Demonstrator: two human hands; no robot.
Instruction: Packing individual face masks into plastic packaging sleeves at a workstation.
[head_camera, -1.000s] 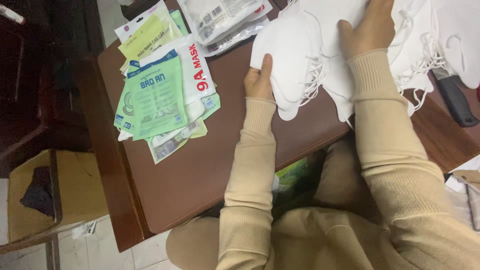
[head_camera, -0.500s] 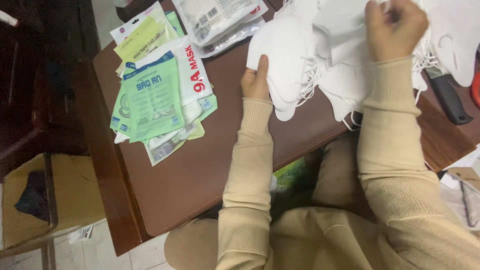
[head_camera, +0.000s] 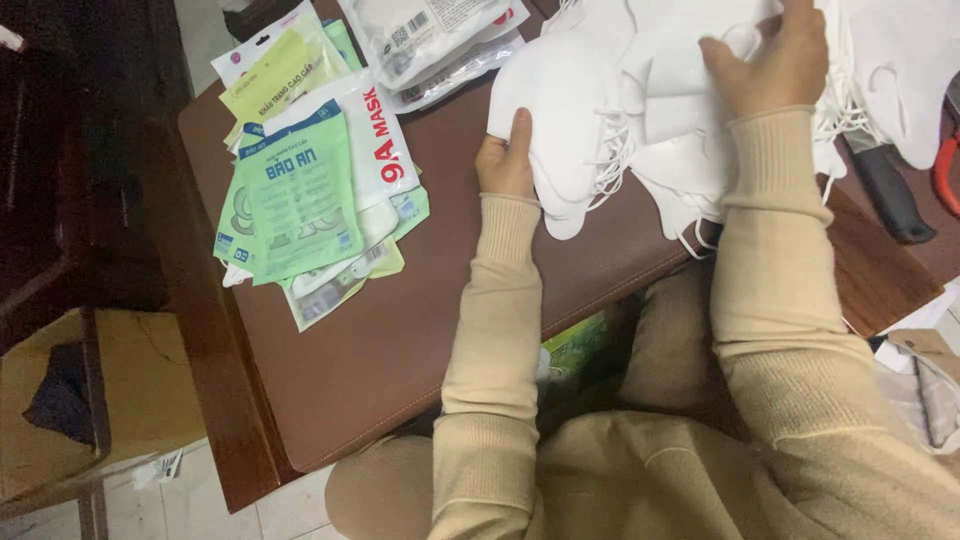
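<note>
I see left hand (head_camera: 507, 160) gripping edge of white mask stack (head_camera: 570, 110). Right hand (head_camera: 770, 65) on mask pile (head_camera: 680, 150), fingertips cut off; grasp unclear. Dark-handled tool (head_camera: 885, 190) partly hidden.

The masks (head_camera: 570, 110) under the left hand (head_camera: 506, 160) and right hand (head_camera: 765, 65) are plain white with thin white ear loops, and both sleeves (head_camera: 790, 260) are pale beige ribbed knit. To the left, the flat packets (head_camera: 300, 200) are mint green, yellow-green and white with red lettering, on a reddish-brown table (head_camera: 400, 340). At the far right lie a black handle (head_camera: 885, 195) and a red one (head_camera: 945, 170).
</note>
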